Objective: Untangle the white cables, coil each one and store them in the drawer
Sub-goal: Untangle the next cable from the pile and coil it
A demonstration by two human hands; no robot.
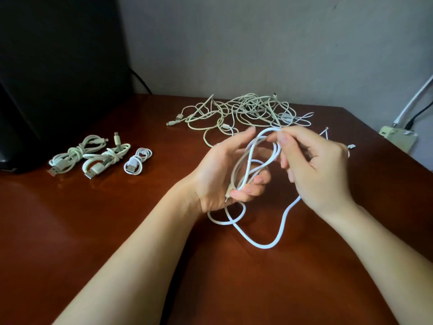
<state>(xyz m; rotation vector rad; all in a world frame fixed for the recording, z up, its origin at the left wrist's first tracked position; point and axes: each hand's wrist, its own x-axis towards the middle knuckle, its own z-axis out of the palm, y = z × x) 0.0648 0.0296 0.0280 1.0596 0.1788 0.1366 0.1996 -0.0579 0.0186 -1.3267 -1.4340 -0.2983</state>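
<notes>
Together both hands [269, 170] hold loops of one white cable [260, 245].

Desk: What shows of you in this frame?
Me: My left hand [218, 174] and right hand [321, 170], with left forearm [140, 254] and right forearm [375, 249] bare from wrist to the shot's bottom edge.
Desk: Any detail on the fingers?
Me: Nails cut short and plain, seen on my right thumb [280, 138] and two left fingertips [260, 179]. Fine creases cross my left wrist [195, 199].
</notes>
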